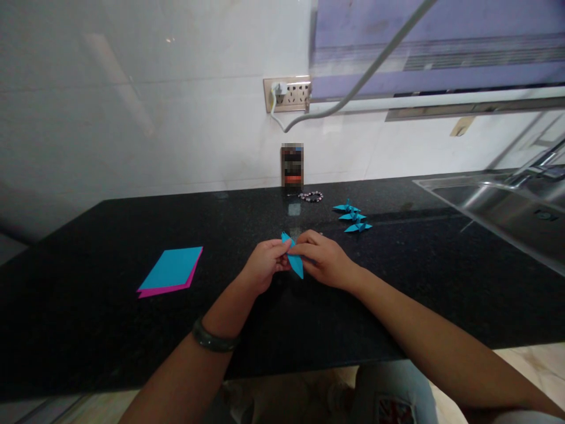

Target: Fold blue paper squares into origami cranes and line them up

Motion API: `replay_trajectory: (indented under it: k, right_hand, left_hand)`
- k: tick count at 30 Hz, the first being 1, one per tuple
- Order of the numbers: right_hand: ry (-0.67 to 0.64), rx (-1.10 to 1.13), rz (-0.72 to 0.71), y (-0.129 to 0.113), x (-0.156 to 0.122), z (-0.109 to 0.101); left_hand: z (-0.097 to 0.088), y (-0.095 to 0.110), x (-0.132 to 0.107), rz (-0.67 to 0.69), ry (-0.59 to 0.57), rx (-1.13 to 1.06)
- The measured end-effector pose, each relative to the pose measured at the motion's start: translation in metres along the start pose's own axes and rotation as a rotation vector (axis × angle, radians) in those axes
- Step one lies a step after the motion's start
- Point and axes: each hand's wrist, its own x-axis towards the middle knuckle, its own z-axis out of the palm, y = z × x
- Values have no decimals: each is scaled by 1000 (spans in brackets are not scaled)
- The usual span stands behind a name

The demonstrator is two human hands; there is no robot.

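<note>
Bare forearms [401,318] converge over a black stone table [110,335], left hand [263,265] and right hand [325,258] pinching closed upon a slim blue folded-paper shape [296,266] between them, its long axis slanting far-left to near-right.

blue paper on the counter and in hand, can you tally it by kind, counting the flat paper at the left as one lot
Folded cranes: 3
Folded piece, held: 1
Flat paper lot, blue over pink: 1
Total: 5
</note>
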Motion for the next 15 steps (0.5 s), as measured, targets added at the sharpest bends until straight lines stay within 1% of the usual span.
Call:
replay_trajectory:
  k: [4,8,12,15]
  right_hand:
    - [34,43,9,2,-2,6]
    - [67,91,-3,5,-3,7]
    - [54,161,-4,4,-3,7]
    - [83,293,60,3,-1,11]
  left_hand:
    - [0,-1,0,-58,-71,-51]
    - [0,-2,1,-92,-76,-94]
    - [-2,-4,2,-60,-66,-33]
    - [-2,-5,3,-33,-42,38]
